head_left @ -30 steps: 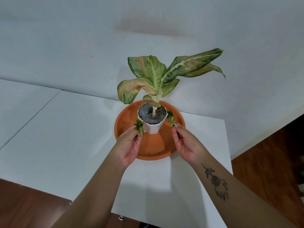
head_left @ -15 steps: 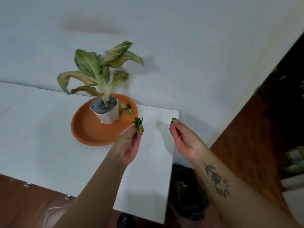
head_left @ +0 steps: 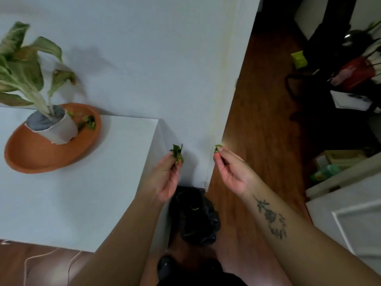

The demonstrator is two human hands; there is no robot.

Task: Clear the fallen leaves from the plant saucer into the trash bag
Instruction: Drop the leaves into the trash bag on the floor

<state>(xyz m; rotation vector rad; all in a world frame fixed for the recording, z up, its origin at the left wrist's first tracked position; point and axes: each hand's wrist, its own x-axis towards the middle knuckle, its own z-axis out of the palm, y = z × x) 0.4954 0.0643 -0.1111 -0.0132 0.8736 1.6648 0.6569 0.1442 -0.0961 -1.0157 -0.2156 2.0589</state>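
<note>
The orange plant saucer (head_left: 41,155) sits on the white table at the left, with a white pot (head_left: 59,129) and its plant standing in it. Some green fallen leaves (head_left: 89,120) lie in the saucer to the right of the pot. My left hand (head_left: 167,176) pinches a small bunch of green leaves (head_left: 177,153) just past the table's right edge. My right hand (head_left: 233,170) pinches a smaller leaf piece (head_left: 217,148) between its fingertips. The black trash bag (head_left: 195,215) stands open on the floor below and between both hands.
The white table (head_left: 82,193) ends at a corner near my left hand. A white wall (head_left: 165,58) rises behind it. Wooden floor (head_left: 257,100) runs to the right, with dark clutter, a red bag (head_left: 356,73) and boxes at the far right. Thin cords lie at the bottom left.
Both hands lifted leaves out of the saucer and carried them right, off the table's edge, to above the trash bag. The view swung right, so the plant now sits at the far left.
</note>
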